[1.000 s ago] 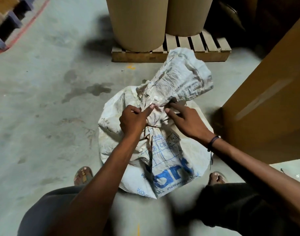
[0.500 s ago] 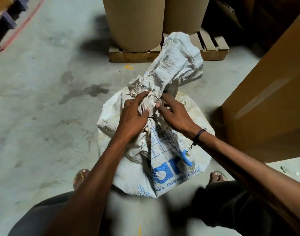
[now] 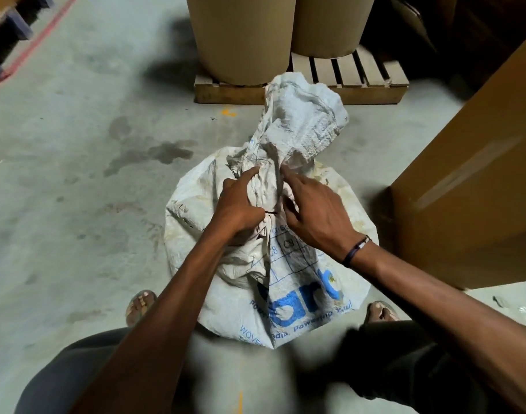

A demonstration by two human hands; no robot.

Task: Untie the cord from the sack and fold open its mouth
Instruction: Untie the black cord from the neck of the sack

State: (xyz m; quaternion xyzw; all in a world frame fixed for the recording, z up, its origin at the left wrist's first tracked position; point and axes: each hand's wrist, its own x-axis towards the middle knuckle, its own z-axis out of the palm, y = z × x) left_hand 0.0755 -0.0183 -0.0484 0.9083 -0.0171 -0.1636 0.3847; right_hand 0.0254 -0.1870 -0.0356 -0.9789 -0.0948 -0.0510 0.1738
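While the woven plastic sack stands full on the concrete floor between the person's feet, its gathered neck rises in a twisted plume, and both hands work at the waist of that twist. The left hand grips the bunched fabric, forefinger stretched up along it; the right hand has its fingers extended onto the neck, though whether they pinch anything I cannot tell. A short dark bit of cord shows between the hands. I judge the body heavy and settled, unlikely to shift, whereas the neck is thin, crinkly and limp, so it should be held just above the tie while the cord, thin and probably tight, is picked loose with fingertips. Behind stand cardboard drums on a wooden pallet, and a large carton sits at the right.
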